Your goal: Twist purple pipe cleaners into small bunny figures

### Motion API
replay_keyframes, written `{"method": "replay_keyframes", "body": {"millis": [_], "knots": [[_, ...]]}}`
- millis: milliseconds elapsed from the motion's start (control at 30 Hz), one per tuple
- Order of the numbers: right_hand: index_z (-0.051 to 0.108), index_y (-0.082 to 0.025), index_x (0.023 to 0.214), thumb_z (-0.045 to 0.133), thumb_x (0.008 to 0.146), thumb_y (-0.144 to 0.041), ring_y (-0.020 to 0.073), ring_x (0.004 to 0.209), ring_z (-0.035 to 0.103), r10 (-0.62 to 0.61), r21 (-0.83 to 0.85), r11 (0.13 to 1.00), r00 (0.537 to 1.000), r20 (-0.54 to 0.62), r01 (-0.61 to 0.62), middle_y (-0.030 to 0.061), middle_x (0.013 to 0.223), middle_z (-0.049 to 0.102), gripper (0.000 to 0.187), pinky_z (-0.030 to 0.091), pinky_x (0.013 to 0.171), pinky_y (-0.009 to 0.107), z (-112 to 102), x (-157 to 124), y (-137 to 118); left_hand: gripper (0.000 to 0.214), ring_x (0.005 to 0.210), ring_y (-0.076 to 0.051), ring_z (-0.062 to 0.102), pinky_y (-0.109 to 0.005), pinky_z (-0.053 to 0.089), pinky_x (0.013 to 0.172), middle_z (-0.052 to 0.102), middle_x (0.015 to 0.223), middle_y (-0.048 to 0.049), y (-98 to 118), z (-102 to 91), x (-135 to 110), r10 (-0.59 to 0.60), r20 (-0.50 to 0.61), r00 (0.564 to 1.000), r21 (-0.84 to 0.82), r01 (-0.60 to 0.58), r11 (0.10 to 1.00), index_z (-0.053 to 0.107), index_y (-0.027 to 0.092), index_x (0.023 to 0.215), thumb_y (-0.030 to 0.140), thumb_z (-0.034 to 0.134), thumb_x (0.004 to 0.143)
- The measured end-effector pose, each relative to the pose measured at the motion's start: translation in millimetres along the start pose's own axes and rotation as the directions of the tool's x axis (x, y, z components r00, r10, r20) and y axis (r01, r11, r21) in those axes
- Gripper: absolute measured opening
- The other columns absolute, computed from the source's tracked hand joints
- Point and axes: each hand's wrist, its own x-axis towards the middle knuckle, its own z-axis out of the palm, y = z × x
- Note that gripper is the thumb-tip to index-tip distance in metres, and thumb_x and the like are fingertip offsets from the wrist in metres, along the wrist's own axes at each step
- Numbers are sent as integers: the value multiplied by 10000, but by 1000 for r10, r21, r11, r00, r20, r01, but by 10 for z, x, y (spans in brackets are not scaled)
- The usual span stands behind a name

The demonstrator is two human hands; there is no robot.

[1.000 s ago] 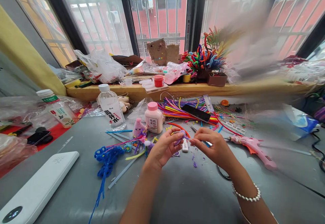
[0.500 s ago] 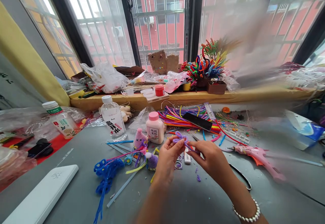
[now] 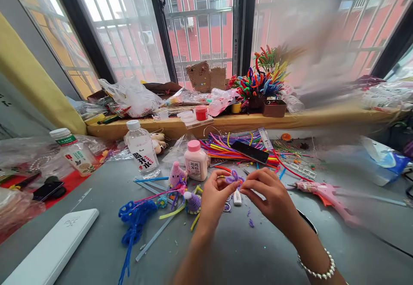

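Note:
Both hands meet over the middle of the grey table (image 3: 245, 250). My left hand (image 3: 215, 195) and my right hand (image 3: 270, 195) pinch a small purple pipe-cleaner piece (image 3: 235, 177) bent into loops, held just above the table. The right wrist wears a pearl bracelet (image 3: 318, 267). Below the hands lie a small white tube (image 3: 237, 197), metal rings and purple fluff scraps (image 3: 251, 222). A small purple figure (image 3: 192, 201) lies just left of my left hand.
A pink glue gun (image 3: 325, 192) lies to the right. A pink-capped bottle (image 3: 195, 160), a water bottle (image 3: 142, 149), a pink figure (image 3: 176, 174), a blue pipe-cleaner tangle (image 3: 135, 216) and a white power bank (image 3: 48, 250) sit left. Coloured pipe cleaners (image 3: 232, 145) and a cluttered sill (image 3: 226, 121) lie behind.
The hands stayed together on the purple piece, lifting it slightly and turning it; its loops now show above the fingers. The view shifted a little.

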Motion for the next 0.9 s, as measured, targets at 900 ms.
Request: {"method": "replay_keyframes", "body": {"millis": [900], "knots": [[536, -185, 626, 534, 788, -307, 130, 597, 450, 480, 446, 781, 877, 20, -438, -5, 627, 484, 202, 383, 562, 257, -5, 40, -62, 384, 557, -101, 588, -202, 446, 568, 660, 611, 5, 142, 45, -62, -13, 110, 994, -111, 25, 994, 496, 158, 857, 159, 744, 564]]}}
